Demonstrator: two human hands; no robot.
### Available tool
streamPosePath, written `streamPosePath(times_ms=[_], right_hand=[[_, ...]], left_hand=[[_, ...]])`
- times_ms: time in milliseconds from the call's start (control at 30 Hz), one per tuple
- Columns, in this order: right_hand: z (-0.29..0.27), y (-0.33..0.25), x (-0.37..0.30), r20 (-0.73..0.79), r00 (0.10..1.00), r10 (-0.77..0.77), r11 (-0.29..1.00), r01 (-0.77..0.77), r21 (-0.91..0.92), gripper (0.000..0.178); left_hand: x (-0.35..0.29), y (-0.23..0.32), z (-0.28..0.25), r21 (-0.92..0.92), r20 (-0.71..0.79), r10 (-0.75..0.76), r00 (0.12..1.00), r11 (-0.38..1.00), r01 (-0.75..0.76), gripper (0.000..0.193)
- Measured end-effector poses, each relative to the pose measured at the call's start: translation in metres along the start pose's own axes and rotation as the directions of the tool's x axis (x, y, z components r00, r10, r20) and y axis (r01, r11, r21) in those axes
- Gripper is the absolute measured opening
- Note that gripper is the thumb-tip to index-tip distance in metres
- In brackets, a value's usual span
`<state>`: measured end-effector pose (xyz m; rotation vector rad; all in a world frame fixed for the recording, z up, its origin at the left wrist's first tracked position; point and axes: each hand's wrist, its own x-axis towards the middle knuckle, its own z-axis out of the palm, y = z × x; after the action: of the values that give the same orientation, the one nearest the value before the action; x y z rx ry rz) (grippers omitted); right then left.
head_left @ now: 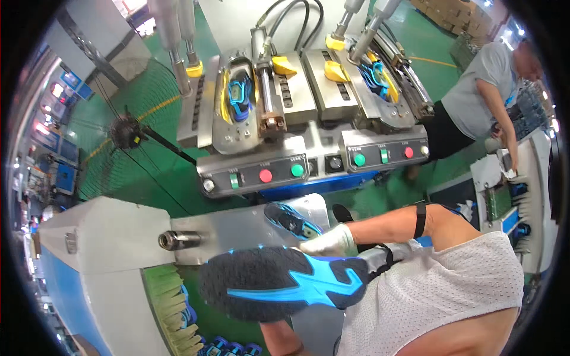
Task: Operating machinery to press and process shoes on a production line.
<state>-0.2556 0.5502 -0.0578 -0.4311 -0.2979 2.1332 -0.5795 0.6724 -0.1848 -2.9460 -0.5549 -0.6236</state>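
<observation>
"What's the setting?"

"A grey metal surface (234, 218) beside a white-and-blue cabinet (110, 228), over a green floor (157, 190). Beyond stands a two-station machine (338, 113) with red and green buttons, a shoe clamped into each station. A large wire-cage fan (125, 132) is at the left; a co-worker in a grey top (480, 86) leans over equipment at the right."

"Anything on the surface?"

"One blue-and-black shoe (290, 220), lying near its far edge."

"And the hands?"

"The right arm comes across from the right, a black strap above its bent elbow. Its white-gloved right hand (330, 242) grasps the upper edge of a larger-looking shoe (252, 282), raised above the surface with its black-and-blue sole toward the camera."

"The left?"

"A bare left forearm (281, 338) rises from the lower edge behind that sole. The hand is hidden, so I can't tell its grip."
</observation>
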Motion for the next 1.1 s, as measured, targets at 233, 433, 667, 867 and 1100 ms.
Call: streamPosePath(times_ms=[233,433,667,867,1100], right_hand=[[0.022,-0.126,-0.115,-0.122,0.953,-0.278,0.96,0.273,-0.058,0.063],[0.006,-0.181,-0.215,-0.351,0.712,-0.608,0.788,0.486,-0.378,0.07],[0.003,-0.135,-0.294,-0.497,0.414,-0.763,0.618,0.694,-0.37,0.116],[0.008,-0.138,-0.266,-0.618,0.358,-0.7,0.606,0.755,-0.249,0.096],[0.036,-0.202,-0.197,-0.602,0.449,-0.661,0.707,0.641,-0.299,0.068]], left_hand=[[0.443,0.009,-0.113,-0.882,0.148,0.323,0.935,0.471,-0.023,0.057],[0.607,-0.068,-0.01,-0.555,0.258,-0.237,0.937,0.758,0.344,0.081],[0.687,-0.096,0.13,-0.084,0.378,-0.531,0.758,0.796,0.599,0.094],[0.716,-0.122,0.085,-0.043,0.481,-0.444,0.756,0.849,0.526,0.078],[0.567,-0.094,-0.082,-0.526,0.109,-0.506,0.856,0.701,0.481,0.07]])
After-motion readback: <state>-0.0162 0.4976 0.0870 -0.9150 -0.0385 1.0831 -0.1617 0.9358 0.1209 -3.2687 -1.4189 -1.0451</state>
